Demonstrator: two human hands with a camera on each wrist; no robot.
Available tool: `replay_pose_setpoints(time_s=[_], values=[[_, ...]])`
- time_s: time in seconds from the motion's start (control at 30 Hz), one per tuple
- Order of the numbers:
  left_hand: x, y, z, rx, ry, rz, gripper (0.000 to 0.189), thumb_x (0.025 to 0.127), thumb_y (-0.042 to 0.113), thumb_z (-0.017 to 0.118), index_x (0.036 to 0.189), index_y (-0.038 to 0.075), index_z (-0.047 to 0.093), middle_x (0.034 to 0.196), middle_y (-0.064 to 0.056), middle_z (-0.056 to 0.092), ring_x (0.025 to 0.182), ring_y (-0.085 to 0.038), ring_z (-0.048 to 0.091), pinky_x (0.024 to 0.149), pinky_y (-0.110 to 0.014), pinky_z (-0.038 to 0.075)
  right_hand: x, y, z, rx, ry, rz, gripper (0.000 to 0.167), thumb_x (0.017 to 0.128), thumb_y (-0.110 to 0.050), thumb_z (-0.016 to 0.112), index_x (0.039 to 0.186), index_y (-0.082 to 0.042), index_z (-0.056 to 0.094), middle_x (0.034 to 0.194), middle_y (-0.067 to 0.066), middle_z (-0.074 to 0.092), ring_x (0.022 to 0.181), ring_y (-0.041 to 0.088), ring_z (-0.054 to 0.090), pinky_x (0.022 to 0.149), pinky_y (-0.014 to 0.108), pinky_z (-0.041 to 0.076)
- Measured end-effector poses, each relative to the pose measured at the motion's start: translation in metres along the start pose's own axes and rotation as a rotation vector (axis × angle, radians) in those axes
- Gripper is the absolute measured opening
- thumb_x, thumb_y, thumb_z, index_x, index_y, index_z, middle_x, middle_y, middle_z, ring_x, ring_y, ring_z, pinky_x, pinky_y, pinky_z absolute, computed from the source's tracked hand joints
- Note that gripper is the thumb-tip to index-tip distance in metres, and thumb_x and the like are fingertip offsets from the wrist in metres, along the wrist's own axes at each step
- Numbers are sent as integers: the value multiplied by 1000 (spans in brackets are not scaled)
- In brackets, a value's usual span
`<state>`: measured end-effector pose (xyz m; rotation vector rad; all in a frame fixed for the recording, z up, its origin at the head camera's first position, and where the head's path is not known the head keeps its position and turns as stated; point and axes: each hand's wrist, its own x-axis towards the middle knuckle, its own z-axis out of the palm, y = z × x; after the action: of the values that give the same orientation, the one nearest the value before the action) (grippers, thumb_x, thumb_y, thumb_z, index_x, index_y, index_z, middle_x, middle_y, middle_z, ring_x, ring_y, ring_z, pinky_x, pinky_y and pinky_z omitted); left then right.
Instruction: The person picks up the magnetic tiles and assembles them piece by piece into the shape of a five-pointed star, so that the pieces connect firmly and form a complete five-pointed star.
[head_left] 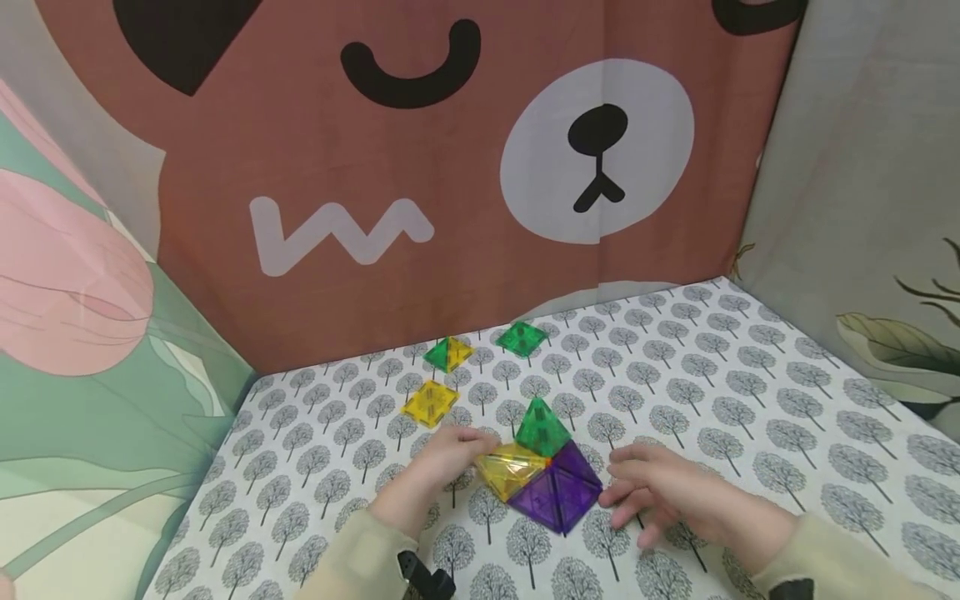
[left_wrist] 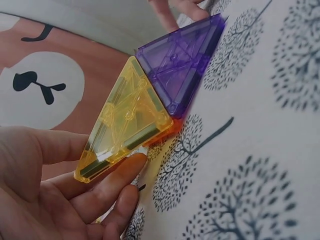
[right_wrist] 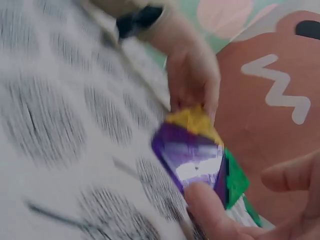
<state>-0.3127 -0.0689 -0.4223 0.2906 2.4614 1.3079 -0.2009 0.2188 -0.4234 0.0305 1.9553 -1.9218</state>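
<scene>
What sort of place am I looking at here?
Likely a curtained-off play or filming corner: a brown fabric backdrop with a cartoon animal face hangs behind a surface covered in white tree-print cloth, which holds a translucent green, yellow and purple plastic tile structure.

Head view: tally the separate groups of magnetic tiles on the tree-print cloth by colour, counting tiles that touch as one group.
All-green group: 1
All-yellow group: 1
Green-and-yellow group: 1
Multicoloured group with purple, green and yellow: 1
Total: 4
</scene>
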Motion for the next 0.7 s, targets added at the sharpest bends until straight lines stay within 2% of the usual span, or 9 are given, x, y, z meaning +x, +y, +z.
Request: replay_pose_setpoints(time_s=[0.1,0.23,0.37,0.53,0.7], values=[[-3,-2,-1,-10,-5,20,27,90,32,69,105,10,75,117,-10,65,117,-37,53,99,-64,37,-8,2,1,119,-39,0,79,101,-30,53,146,15,6,115,25,62,94,37,66,62,44,60],[-10,-6,-6,-27,-17,24,26,91,28,68,106,7,75,116,-11,65,115,-38,54,99,-64,37,-11,-3,4,187,-79,-4,80,104,-35,47,148,13,1,132,34,51,106,37,63,71,47,59],[-21,-9,-12,-24,-38,-6,29,91,31,69,107,8,75,110,-8,65,105,-29,57,96,-63,40,-4,-8,5,169,-72,-10,82,104,-41,43,151,9,-1,143,38,37,112,34,60,75,48,58],[-37,-11,-15,-5,-93,24,28,91,30,67,107,9,76,101,-5,65,91,-22,59,97,-66,37,10,-13,5,130,-36,-1,85,103,-49,43,153,6,1,146,38,34,111,33,61,77,48,57],[-55,-13,-13,-18,-108,25,26,90,28,68,106,9,75,96,-2,70,89,-21,62,94,-71,36,23,-18,5,118,-16,-6,86,101,-52,45,154,4,7,147,36,35,106,31,63,76,45,57]])
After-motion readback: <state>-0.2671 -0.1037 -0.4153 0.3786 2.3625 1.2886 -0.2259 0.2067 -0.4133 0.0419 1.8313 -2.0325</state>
